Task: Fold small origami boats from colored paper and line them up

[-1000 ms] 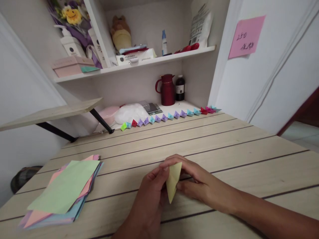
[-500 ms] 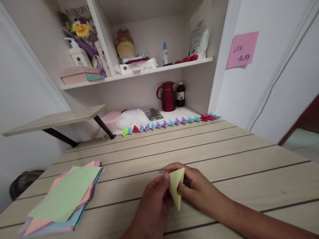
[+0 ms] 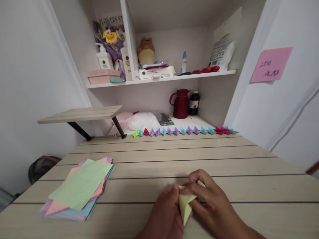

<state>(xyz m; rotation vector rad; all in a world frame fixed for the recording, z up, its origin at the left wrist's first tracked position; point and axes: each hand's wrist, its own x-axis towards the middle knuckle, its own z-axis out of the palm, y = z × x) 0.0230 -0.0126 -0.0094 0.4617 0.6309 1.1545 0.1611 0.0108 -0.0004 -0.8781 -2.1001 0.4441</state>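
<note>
Between my hands, low over the table, is a piece of yellow paper [image 3: 185,206] folded to a pointed shape. My left hand [image 3: 166,209] pinches its left edge, with the thumb on top. My right hand [image 3: 210,199] grips the paper's upper right, the index finger lying over the top edge and the thumb at the side fold. Part of the paper is hidden behind the fingers. To the left lies a loose stack of coloured paper sheets [image 3: 81,186], a pale green one uppermost.
A row of small folded paper boats [image 3: 176,131] lines the table's back edge. Behind it stand a dark red jug [image 3: 181,103] and a dark bottle [image 3: 194,103]. A small raised wooden shelf [image 3: 82,113] sits at the back left. A pink note [image 3: 271,65] hangs on the right wall.
The view has swung left, so the scene sits farther right. The right fingers have moved from the paper's open side onto its top edge, and its upper right part is now bent over.
</note>
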